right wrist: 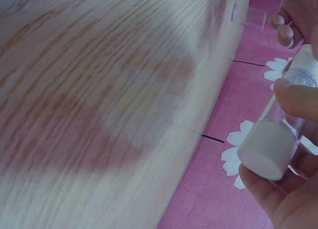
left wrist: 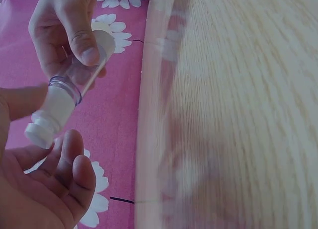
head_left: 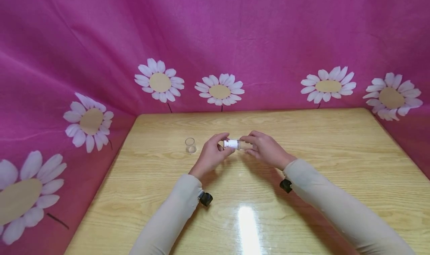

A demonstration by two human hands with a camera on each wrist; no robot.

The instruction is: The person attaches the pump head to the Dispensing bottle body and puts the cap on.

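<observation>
So there's a small bottle (left wrist: 65, 89) with a clear body, held sideways in the air over the table (head_left: 151, 217), right between the two hands. The right hand (head_left: 268, 150) has it: that grip is pinching the clear body, thumb on one side and fingers on the other. The bottle's white base (right wrist: 267, 150) pokes out past those fingers, and its white top (head_left: 231, 144) points over at the left hand (head_left: 211, 152).

The left grip is spread around that white top, thumb on one side, fingers loosely bent on the other. The thumb is really close to it, but honestly I can't tell if it's touching.

Off to the left of the left hand, a little clear cup (head_left: 190, 147) sits on the wood-grain table. Both arms are in pale sleeves (head_left: 171, 217), with a black gadget (head_left: 205, 199) at each wrist. Behind it all hangs a bright magenta cloth (head_left: 268, 31) with big white daisies (head_left: 220, 92), and there's a shiny light reflection near the front of the table.
</observation>
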